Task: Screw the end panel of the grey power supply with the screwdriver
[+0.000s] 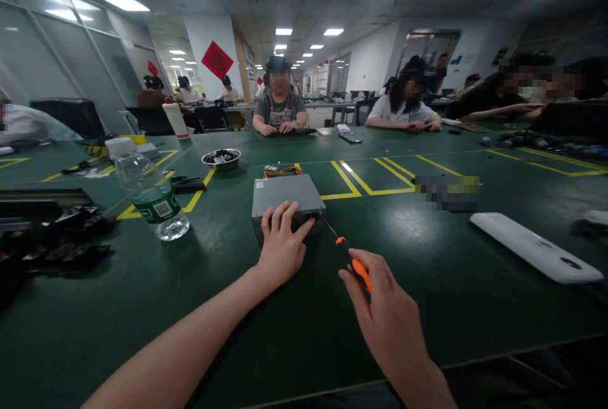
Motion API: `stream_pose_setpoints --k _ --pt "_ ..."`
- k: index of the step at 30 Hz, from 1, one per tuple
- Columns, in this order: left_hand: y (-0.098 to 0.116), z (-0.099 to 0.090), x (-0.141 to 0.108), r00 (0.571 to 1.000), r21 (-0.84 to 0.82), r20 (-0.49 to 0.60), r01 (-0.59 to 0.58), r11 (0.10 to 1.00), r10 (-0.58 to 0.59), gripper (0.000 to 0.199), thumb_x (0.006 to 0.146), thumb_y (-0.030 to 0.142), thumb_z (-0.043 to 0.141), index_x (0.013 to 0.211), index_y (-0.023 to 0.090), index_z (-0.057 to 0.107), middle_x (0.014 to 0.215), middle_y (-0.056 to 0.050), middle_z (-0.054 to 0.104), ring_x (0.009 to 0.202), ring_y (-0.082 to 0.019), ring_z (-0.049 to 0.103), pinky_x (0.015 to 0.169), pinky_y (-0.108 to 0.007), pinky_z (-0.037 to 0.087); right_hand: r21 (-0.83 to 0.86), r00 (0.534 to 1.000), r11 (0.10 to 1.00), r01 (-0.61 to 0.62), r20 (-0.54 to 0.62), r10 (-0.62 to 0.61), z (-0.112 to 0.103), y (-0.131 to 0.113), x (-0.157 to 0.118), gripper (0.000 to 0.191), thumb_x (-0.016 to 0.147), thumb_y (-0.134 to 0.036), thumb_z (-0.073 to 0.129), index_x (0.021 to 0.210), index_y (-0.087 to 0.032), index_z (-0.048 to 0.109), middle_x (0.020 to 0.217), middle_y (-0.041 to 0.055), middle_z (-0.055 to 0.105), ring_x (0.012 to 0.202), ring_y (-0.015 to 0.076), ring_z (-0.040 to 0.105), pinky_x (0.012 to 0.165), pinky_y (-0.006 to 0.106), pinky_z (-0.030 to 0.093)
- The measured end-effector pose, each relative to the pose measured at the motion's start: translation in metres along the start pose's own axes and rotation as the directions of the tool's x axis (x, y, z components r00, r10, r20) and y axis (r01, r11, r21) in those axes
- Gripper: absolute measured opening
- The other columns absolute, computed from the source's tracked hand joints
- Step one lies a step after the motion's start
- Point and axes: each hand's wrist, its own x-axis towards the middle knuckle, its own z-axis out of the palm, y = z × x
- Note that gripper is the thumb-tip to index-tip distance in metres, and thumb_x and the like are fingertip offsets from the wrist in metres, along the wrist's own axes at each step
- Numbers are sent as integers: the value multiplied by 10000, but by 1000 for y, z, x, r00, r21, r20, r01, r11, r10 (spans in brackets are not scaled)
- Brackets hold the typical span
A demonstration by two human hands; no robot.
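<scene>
A grey metal box (287,192) with coloured wires (284,171) at its back sits on the green table. My left hand (284,241) rests on the box's top edge and near side, its fingers spread. To the right, my right hand (387,301) grips an orange and black screwdriver (361,271) between thumb and fingers. The screwdriver's thin shaft slants up and left, and its tip is at the box's near right corner. Whether the tip sits in a screw is too small to tell.
A water bottle (159,203) and a metal bowl (221,159) of small parts stand on the left, beyond dark parts (61,238). A white device (534,247) lies right. People sit across the green table (228,346).
</scene>
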Motion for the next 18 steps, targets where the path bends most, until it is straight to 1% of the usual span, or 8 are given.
stream_pose_setpoints --k 2,4,7,11,13,15,18 --pt "0 0 0 1000 1 2 -2 1000 2 514 710 133 570 1196 299 563 1363 -131 360 1310 -321 267 1055 -540 157 16 999 999 36 14 -36 1 -3 -1 278 924 -276 369 1133 -132 484 1086 141 591 984 213 621 749 327 565" --pt "0 -1 0 1000 3 3 -4 1000 4 517 711 127 563 1199 297 560 1367 -132 357 1311 -320 268 1054 -538 161 20 996 996 86 15 -86 3 -7 -1 297 914 -206 356 1179 -132 469 1141 150 568 1063 219 581 830 357 545" --pt "0 -1 0 1000 1 0 -4 1000 4 518 710 118 556 1197 293 563 1371 -129 361 1308 -323 271 1054 -541 164 13 993 994 113 18 -113 3 -9 2 313 915 -170 348 1207 -148 458 1112 134 596 1005 201 612 801 335 554" --pt "0 -3 1 1000 -4 7 -6 1000 6 515 713 122 555 1201 287 562 1371 -130 367 1307 -326 270 1052 -544 165 -24 999 1000 20 31 -19 -1 -5 5 279 936 -245 358 1170 -158 482 1063 116 625 893 190 657 662 283 570" --pt "1 -3 1 1000 -6 8 -3 1000 3 502 720 130 555 1197 285 566 1370 -132 368 1309 -324 268 1053 -541 167 -6 999 1000 -25 36 25 -2 -1 4 260 938 -283 363 1130 -166 495 1005 97 643 827 185 671 612 273 568" --pt "1 -4 1 1000 -10 8 0 1000 0 490 726 138 555 1192 286 571 1368 -128 371 1308 -321 269 1055 -537 167 49 999 998 -37 42 35 -2 2 2 248 934 -287 368 1118 -169 487 1006 96 636 852 188 666 643 287 572" --pt "2 -4 1 1000 -14 6 6 1000 -6 491 722 139 558 1190 290 573 1369 -116 377 1304 -319 272 1056 -536 167 113 1000 994 -12 20 9 0 3 -1 274 916 -249 372 1165 -165 450 1154 138 552 1056 219 590 795 356 557"
